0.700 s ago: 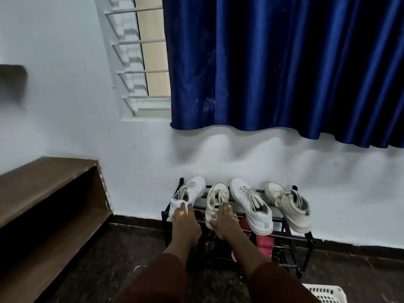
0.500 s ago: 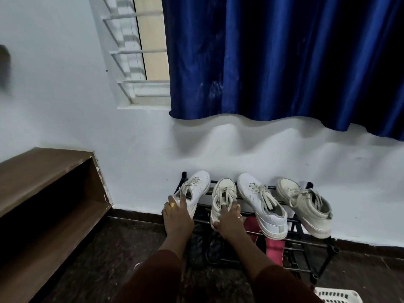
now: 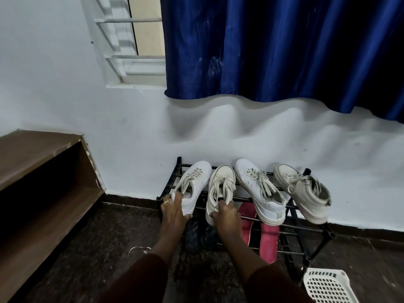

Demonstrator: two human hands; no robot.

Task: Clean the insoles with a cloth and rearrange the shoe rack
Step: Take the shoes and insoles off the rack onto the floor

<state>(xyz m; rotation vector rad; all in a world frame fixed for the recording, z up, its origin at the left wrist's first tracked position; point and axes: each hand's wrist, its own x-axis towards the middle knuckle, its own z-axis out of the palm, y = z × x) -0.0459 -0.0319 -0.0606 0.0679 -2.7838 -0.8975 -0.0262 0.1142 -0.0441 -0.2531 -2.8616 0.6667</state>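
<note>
On the top tier of the black wire shoe rack (image 3: 179, 165) sit 4 pale lace-up sneakers (image 3: 258, 189). The left grip (image 3: 175, 213) holds the heel of the leftmost white sneaker (image 3: 196, 182); the right grip (image 3: 226, 215) is curled round the heel of the cream sneaker (image 3: 220, 186) beside it. 2 flat pink insoles (image 3: 268, 243) lie on the tier below. No cloth shows, so rearranging looks underway, wiping unconfirmed.
</note>
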